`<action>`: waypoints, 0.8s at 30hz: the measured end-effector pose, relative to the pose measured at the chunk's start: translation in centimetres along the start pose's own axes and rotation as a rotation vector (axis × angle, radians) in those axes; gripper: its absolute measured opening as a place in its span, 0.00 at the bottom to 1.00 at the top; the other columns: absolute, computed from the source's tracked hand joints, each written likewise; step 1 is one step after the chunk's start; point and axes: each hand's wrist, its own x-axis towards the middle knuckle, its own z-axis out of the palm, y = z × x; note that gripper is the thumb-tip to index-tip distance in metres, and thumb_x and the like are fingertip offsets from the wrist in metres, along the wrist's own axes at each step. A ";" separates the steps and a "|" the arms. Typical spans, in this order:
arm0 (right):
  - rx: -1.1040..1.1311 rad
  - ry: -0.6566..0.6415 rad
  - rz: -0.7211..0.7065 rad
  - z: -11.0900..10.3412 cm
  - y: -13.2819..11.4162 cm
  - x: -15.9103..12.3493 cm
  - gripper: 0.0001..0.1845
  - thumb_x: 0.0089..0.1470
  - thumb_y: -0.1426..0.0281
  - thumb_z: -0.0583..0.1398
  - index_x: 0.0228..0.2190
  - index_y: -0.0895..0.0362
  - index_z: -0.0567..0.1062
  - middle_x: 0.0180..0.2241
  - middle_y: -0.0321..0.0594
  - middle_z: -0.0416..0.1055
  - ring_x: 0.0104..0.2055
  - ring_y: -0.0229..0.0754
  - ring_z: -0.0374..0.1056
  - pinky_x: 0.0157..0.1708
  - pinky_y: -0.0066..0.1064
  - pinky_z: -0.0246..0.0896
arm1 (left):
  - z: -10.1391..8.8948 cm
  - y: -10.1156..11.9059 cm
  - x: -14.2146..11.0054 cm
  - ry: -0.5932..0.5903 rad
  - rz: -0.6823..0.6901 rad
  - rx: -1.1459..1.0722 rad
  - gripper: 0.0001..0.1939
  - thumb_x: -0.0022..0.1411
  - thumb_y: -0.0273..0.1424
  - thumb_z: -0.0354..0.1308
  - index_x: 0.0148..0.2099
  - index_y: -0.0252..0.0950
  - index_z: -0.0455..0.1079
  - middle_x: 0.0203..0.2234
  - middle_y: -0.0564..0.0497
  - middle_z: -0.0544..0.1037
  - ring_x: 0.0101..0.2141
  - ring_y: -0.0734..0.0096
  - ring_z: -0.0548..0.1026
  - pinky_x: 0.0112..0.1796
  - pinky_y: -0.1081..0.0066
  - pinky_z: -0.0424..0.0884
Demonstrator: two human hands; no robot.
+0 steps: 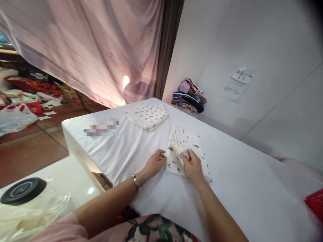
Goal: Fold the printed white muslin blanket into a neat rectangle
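Observation:
A white cloth (191,141) with small grey and dark prints lies folded on the white-covered table, its left part gathered in a bunched fold. My right hand (193,167) is closed on that bunched layer near the cloth's front edge. At the cloth's left edge, my left hand (155,163) has its fingers loosely bent and apart, with nothing visible in them; whether its fingertips touch the cloth I cannot tell. Farther back sits another folded white cloth (147,116), printed with grey shapes.
The table (242,188) has a wrinkled white cover. A pile of folded clothes (189,97) stands against the grey wall at the back. A blurred item (101,127) lies on the left. A clear container with a black lid (24,191) is at lower left. A pink curtain (101,43) hangs behind.

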 end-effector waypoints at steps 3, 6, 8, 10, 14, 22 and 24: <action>-0.094 0.021 -0.073 -2.3 -0.7 1.5 0.11 0.51 0.69 0.53 0.37 0.57 0.70 0.30 0.36 0.69 0.30 0.38 0.61 0.31 0.29 0.56 | -0.3 0.2 -0.2 -0.043 0.043 0.231 0.18 0.54 0.36 0.53 0.48 0.36 0.64 0.32 0.49 0.76 0.30 0.68 0.73 0.31 0.71 0.63; -0.225 -0.053 -0.211 -3.2 -1.6 2.0 0.11 0.52 0.73 0.51 0.37 0.56 0.70 0.35 0.39 0.69 0.37 0.41 0.63 0.37 0.31 0.57 | 0.0 0.7 -0.2 -0.061 0.061 0.383 0.22 0.53 0.37 0.54 0.50 0.34 0.64 0.32 0.47 0.77 0.32 0.62 0.73 0.31 0.70 0.62; -0.308 -0.129 -0.304 -2.6 -1.8 1.6 0.12 0.52 0.75 0.50 0.37 0.56 0.69 0.36 0.41 0.69 0.39 0.42 0.63 0.39 0.32 0.57 | 0.2 0.9 0.0 -0.068 0.050 0.436 0.23 0.52 0.36 0.55 0.50 0.33 0.64 0.31 0.46 0.77 0.33 0.60 0.73 0.31 0.69 0.62; -0.371 -0.200 -0.400 -1.5 -1.8 0.9 0.14 0.52 0.77 0.49 0.39 0.57 0.69 0.38 0.43 0.69 0.41 0.44 0.63 0.40 0.33 0.57 | 0.5 0.9 0.3 -0.071 0.046 0.440 0.22 0.50 0.32 0.56 0.49 0.34 0.64 0.28 0.47 0.76 0.33 0.60 0.73 0.31 0.70 0.61; -0.453 -0.272 -0.497 0.1 -1.7 0.0 0.15 0.51 0.80 0.49 0.39 0.58 0.69 0.38 0.44 0.70 0.41 0.44 0.63 0.39 0.33 0.58 | 0.7 0.7 0.6 -0.089 -0.003 0.277 0.22 0.47 0.26 0.55 0.48 0.34 0.63 0.23 0.53 0.74 0.26 0.68 0.71 0.27 0.73 0.60; -0.643 -0.251 -0.537 0.6 -2.2 -0.3 0.13 0.52 0.81 0.50 0.34 0.57 0.69 0.33 0.42 0.68 0.37 0.45 0.61 0.35 0.34 0.54 | 1.3 0.8 -0.5 -0.049 -0.194 -0.485 0.20 0.48 0.24 0.54 0.46 0.33 0.58 0.20 0.59 0.66 0.22 0.77 0.68 0.26 0.76 0.66; -0.625 -0.253 -0.512 1.4 -2.0 -0.8 0.12 0.52 0.82 0.50 0.34 0.56 0.69 0.33 0.41 0.68 0.37 0.44 0.61 0.35 0.34 0.54 | 1.2 1.1 -1.0 -0.062 -0.210 -0.555 0.21 0.48 0.24 0.54 0.47 0.33 0.58 0.22 0.57 0.68 0.25 0.76 0.70 0.28 0.74 0.68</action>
